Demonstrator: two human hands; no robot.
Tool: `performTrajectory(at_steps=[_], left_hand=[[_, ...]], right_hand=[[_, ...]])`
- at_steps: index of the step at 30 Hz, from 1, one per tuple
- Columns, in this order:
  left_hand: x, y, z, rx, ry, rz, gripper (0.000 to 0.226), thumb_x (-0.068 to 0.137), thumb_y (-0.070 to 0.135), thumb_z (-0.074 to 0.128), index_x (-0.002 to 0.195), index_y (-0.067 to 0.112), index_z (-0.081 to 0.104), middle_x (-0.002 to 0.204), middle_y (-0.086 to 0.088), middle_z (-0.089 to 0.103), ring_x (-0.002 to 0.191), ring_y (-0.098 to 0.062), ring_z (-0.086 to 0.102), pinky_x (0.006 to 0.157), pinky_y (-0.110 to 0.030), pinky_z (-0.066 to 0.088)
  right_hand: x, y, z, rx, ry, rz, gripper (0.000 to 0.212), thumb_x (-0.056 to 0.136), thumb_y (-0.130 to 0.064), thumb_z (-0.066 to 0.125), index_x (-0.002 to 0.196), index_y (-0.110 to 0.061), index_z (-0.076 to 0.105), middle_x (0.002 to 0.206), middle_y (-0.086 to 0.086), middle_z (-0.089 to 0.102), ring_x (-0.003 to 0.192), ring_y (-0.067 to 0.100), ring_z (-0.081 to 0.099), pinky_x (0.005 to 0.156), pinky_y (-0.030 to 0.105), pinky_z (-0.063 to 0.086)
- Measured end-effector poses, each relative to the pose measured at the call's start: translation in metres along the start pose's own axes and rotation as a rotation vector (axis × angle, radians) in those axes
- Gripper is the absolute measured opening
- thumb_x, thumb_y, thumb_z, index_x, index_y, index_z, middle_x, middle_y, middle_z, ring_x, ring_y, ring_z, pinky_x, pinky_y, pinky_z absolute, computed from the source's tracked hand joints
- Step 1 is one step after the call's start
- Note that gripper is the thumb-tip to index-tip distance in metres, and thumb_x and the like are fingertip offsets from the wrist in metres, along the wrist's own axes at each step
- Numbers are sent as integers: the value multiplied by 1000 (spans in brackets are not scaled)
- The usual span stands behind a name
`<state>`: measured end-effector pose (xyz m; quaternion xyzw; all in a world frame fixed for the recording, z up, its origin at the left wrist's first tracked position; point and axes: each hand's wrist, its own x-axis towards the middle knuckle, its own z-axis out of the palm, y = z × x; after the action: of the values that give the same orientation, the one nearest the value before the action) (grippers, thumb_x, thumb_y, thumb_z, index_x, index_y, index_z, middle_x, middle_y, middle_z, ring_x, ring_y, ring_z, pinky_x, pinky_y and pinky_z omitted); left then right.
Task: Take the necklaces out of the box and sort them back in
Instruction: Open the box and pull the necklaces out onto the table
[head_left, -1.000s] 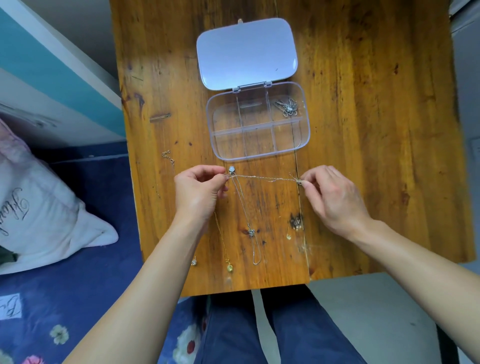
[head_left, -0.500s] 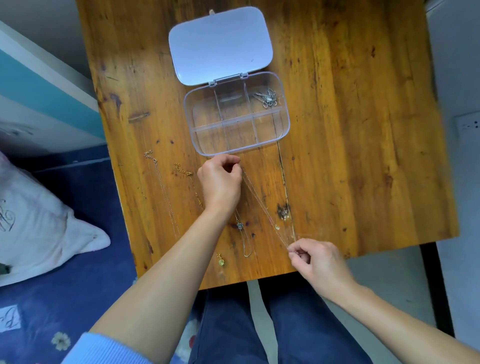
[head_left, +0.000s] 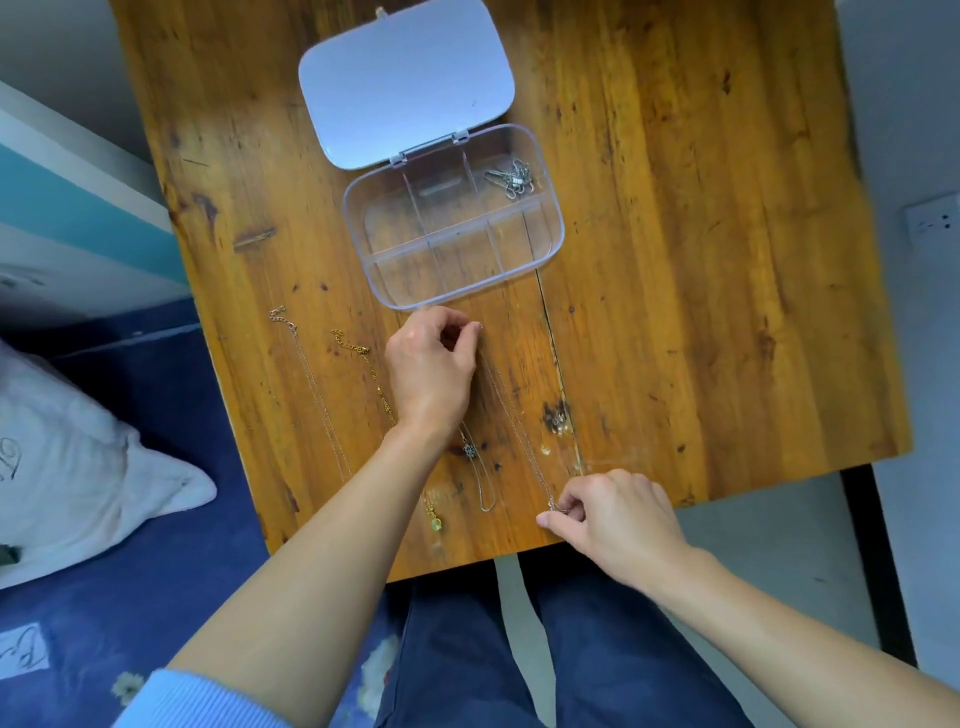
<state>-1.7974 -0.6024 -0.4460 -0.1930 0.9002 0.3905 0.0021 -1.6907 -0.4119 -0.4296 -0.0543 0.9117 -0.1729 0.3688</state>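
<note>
A clear compartment box (head_left: 550, 244) lies open on the wooden table (head_left: 701, 260), its lid (head_left: 405, 78) flat behind it. One silver necklace (head_left: 514, 176) is bunched in the back right compartment. My left hand (head_left: 431, 364) pinches one end of a thin silver chain (head_left: 514, 415) just in front of the box. My right hand (head_left: 618, 514) pinches the other end near the table's front edge, so the chain runs stretched between them. Three more necklaces lie lengthwise: a thin chain (head_left: 311, 379), a gold one (head_left: 376, 374) and a silver pendant one (head_left: 480, 473).
Small pieces of jewellery (head_left: 557, 423) lie right of the stretched chain. A white pillow (head_left: 78, 467) rests on the blue bedding at the left. My legs in blue trousers sit under the table's front edge. A wall socket (head_left: 932, 221) is at the right.
My right hand has drawn its end of the chain from level with the left hand down to the front edge, turning the chain from crosswise to lengthwise. My left hand has stayed by the box.
</note>
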Motion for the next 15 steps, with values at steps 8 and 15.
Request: performTrajectory(at_steps=[8,15], left_hand=[[12,5,-43,-193,152,-78,19,85,23,71,77,8,63,62,7,58,57,-3,52,59,-24,45],[46,-7,-51,-254,23,-359,18,91,25,64,100,18,51,64,0,57,62,-20,63,70,-36,50]], right_hand=[[40,-17,-65,-76,59,-53,30,87,-53,59,95,-27,71,78,-7,71,72,15,64,65,24,40],[132,-70,-168,49,499,-135,19,85,-35,60,94,-25,74,94,1,75,90,29,67,75,41,54]])
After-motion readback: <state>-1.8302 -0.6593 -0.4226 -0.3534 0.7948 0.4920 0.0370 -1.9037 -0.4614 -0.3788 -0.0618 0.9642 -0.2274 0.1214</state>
